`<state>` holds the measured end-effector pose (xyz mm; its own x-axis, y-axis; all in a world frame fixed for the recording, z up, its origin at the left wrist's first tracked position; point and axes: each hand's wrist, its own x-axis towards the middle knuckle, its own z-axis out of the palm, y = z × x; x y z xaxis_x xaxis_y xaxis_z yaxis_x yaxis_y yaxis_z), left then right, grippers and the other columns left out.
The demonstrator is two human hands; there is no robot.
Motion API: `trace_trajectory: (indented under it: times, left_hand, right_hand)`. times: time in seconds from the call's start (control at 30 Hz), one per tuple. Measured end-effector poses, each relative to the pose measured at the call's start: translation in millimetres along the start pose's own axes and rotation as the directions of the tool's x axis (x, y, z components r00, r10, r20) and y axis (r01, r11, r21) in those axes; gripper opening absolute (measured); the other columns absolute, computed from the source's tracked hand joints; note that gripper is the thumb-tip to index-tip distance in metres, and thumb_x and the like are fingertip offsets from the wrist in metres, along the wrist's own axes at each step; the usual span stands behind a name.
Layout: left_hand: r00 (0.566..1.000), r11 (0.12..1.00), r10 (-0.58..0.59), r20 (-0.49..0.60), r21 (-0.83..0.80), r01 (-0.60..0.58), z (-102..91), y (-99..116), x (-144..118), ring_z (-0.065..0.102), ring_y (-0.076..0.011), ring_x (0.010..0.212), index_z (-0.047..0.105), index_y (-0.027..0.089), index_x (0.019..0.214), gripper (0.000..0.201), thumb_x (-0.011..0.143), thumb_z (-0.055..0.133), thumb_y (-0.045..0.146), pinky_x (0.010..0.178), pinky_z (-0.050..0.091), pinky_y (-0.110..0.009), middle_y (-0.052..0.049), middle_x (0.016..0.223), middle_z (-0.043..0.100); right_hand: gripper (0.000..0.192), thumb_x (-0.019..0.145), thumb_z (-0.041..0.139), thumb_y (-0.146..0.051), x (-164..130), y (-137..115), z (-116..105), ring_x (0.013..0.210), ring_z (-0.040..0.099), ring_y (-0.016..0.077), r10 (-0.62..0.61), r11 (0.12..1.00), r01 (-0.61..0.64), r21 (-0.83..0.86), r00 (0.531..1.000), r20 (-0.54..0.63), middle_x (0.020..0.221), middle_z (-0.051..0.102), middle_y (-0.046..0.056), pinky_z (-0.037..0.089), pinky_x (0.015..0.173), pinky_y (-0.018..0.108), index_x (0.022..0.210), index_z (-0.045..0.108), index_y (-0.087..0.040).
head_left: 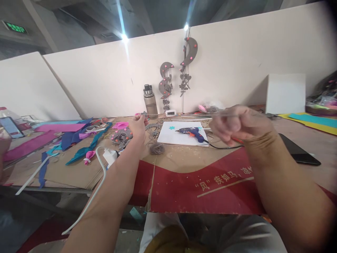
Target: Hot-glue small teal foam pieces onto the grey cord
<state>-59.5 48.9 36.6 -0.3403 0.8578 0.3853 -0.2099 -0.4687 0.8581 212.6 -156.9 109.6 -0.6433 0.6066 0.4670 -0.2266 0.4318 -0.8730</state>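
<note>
A thin grey yarn [181,115] stretches nearly level between my two hands, above the table. My left hand [139,125] pinches its left end, where a small grey piece shows at the fingertips. My right hand [233,124], blurred by motion, has its fingers curled around the other end. Below the yarn, a blue glue gun [194,133] lies on a white board [165,136] beside a small teal flower [172,128]. A ball of grey yarn [157,148] sits in front of the board. Grey pieces with pink dots [122,137] lie left of my left hand.
A bottle [150,102] stands behind my left hand. Grey moon hangings [193,51] hang on the white wall panel. Cloth strips [88,147] and a white cable [101,182] lie to the left. A black tablet-like slab [300,151] is under my right forearm.
</note>
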Motion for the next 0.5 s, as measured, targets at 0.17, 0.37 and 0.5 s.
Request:
trace_trajectory:
  times: [0.17,0.37,0.5]
  left_hand:
    - [0.991,0.997,0.073,0.108,-0.023,-0.071,7.9,1,-6,0.051,-0.0073,0.050,0.055,0.016,0.065,0.015,0.070,0.065,0.026,0.051,0.043,-0.020,0.002,0.058,0.054]
    - [0.919,0.923,0.298,0.258,0.167,-0.346,22.0,15,-33,0.051,-0.0093,0.058,0.060,0.017,0.076,0.008,0.074,0.062,0.024,0.057,0.042,-0.022,0.000,0.067,0.058]
    - [0.802,0.815,0.447,0.396,0.189,-0.547,28.5,33,-61,0.056,-0.0128,0.071,0.063,0.019,0.080,0.005,0.076,0.061,0.020,0.070,0.044,-0.025,-0.003,0.079,0.060]
  right_hand:
    - [0.032,0.082,0.057,-0.044,27,36,22,0.068,0.059,0.0127,0.576,0.807,-0.517,-0.285,0.795,0.191,0.078,0.064,0.005,0.049,0.058,0.024,0.083,0.068,-0.014]
    - [0.040,0.082,0.050,-0.052,45,73,32,0.065,0.055,0.0129,0.559,0.578,-0.492,-0.651,0.820,-0.123,0.069,0.064,0.001,0.040,0.061,0.024,0.074,0.067,-0.017]
    - [0.033,0.082,0.051,-0.050,48,86,30,0.072,0.052,0.0136,0.077,0.621,-0.509,-0.596,0.796,-0.600,0.076,0.061,0.001,0.040,0.068,0.028,0.079,0.059,-0.018]
